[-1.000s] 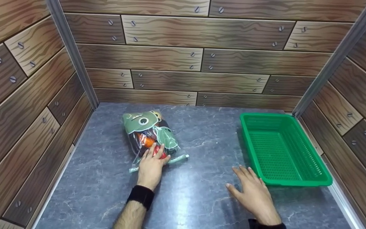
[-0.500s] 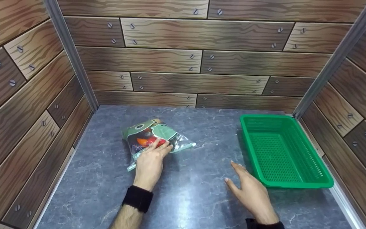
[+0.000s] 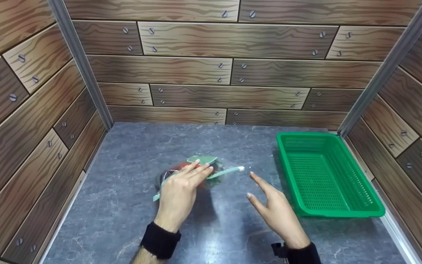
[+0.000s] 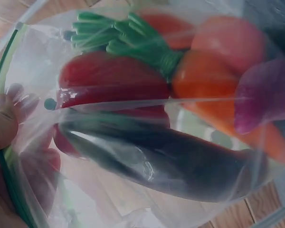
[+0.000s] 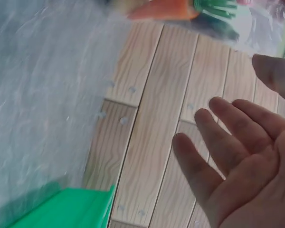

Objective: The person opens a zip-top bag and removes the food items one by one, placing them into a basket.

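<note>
A clear plastic bag is held up over the middle of the counter, with a shadow below it, to the left of a green basket. Through the plastic show a dark, glossy eggplant, a deep red piece beside it, an orange carrot with bright green leaves, a rounded pinkish-red piece and a purple one (what those last ones are, I cannot tell). The basket sits upright, its perforated floor in plain sight.

Of the two hands, the left hand grasps the bag at its edge, thumb and fingertips pinching it by the green seal strip. The right hand is released, fingers extended and apart, and hovers between bag and basket, close to the basket's near left side. Wood-patterned walls enclose the counter.

The bag is see-through and creased, with a green printed patch; the left hand covers much of it from above.
</note>
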`<state>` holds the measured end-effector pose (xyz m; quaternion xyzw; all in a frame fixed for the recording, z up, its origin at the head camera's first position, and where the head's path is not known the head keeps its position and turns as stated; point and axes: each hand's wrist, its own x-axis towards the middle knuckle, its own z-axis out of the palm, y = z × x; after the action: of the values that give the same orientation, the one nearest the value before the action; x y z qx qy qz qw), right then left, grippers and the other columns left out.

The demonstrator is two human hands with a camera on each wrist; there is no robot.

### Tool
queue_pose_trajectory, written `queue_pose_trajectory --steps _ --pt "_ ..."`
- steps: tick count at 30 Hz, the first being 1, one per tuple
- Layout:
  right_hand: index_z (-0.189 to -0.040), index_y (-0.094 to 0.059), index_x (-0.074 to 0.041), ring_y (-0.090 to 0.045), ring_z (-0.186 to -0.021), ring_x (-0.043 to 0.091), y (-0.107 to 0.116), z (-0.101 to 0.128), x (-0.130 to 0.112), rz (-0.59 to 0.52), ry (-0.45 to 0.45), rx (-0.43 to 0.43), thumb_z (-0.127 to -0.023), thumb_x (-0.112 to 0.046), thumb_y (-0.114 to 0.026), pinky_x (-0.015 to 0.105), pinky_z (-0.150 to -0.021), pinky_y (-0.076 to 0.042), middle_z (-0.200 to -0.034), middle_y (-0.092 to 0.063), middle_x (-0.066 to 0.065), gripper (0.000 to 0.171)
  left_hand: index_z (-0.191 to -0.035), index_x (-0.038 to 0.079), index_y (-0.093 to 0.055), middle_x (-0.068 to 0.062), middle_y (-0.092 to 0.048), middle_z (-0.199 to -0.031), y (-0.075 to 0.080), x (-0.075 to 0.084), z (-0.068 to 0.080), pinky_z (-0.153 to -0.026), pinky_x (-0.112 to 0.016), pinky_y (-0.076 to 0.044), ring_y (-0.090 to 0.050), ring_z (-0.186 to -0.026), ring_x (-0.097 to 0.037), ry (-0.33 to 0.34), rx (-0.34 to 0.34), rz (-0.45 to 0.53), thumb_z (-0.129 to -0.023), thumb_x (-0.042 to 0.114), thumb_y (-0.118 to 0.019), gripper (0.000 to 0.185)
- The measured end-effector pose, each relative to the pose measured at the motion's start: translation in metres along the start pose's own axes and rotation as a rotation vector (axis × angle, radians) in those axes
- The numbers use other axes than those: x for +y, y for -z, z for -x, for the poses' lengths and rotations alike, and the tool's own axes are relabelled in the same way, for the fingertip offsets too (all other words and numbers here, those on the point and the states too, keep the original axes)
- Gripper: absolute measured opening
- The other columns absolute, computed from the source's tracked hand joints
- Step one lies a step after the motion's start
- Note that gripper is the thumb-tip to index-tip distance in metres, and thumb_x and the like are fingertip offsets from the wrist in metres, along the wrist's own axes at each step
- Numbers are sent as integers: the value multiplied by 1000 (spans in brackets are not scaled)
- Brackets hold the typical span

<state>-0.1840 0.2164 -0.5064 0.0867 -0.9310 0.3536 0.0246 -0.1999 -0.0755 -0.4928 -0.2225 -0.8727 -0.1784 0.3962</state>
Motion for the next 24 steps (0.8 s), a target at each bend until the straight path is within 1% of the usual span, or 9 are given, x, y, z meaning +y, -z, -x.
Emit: queue_pose_trajectory --steps 2,5,9,12,13,15,19,22,24 --pt "-181 -45 -19 -59 -165 44 -1 -1 -5 -35 32 17 -115 -21 -79 67 -133 -52 -183 -54 12 75 -129 28 -91 10 -90 -131 5 5 -2 -102 -37 -73 -86 -128 -17 -14 13 32 -95 1 -90 44" --pt "-178 -51 -17 -62 -162 42 -2 -2 -10 -84 114 81 -113 -16 -80 63 -130 -56 -180 -58 11 72 -128 28 -91 10 -90 -130 11 13 -4 -103 -37 -73 -86 -127 -17 -40 29 67 -95 5 -90 40" --pt "-165 -68 -13 -71 -153 39 -4 -2 -12 -132 231 179 -110 -10 -81 59 -122 -63 -167 -72 10 57 -126 28 -92 11 -89 -131 16 21 -6 -105 -36 -72 -86 -128 -16 -74 40 89 -95 11 -89 36" --pt "-153 -78 -13 -79 -141 36 -5 -1 -14 -156 283 240 -108 -8 -82 55 -115 -68 -154 -81 9 46 -126 29 -92 12 -89 -131 18 26 -7 -105 -35 -72 -86 -129 -15 -83 46 105 -95 7 -90 38" --pt "-150 -80 -14 -81 -138 34 -4 -1 -14 -163 293 257 -107 -8 -83 51 -112 -70 -151 -82 8 44 -125 29 -92 12 -89 -131 19 27 -8 -104 -35 -72 -86 -128 -14 -84 48 112 -94 5 -91 39" --pt "-150 -80 -16 -82 -137 27 -4 0 -14 -200 309 283 -106 -5 -84 39 -111 -71 -149 -84 7 46 -125 28 -92 12 -90 -130 20 29 -8 -103 -35 -73 -86 -128 -14 -87 54 128 -94 3 -91 40" --pt "-154 -78 -14 -75 -141 4 -2 -1 -14 -299 349 317 -101 4 -84 16 -113 -61 -150 -83 9 57 -124 28 -92 11 -90 -129 21 31 -10 -103 -34 -72 -86 -127 -14 -99 61 160 -95 5 -90 37" --pt "-149 -80 -9 -71 -142 -6 -1 -2 -12 -386 403 327 -97 11 -82 12 -115 -59 -148 -83 13 55 -125 27 -92 11 -90 -130 22 32 -10 -104 -34 -72 -86 -127 -14 -99 59 188 -96 6 -90 35" --pt "-144 -83 -6 -71 -142 -7 0 -2 -11 -430 438 325 -97 13 -81 12 -115 -59 -147 -84 10 52 -125 26 -92 10 -90 -130 22 31 -11 -104 -34 -72 -86 -127 -14 -91 59 208 -96 5 -90 35"
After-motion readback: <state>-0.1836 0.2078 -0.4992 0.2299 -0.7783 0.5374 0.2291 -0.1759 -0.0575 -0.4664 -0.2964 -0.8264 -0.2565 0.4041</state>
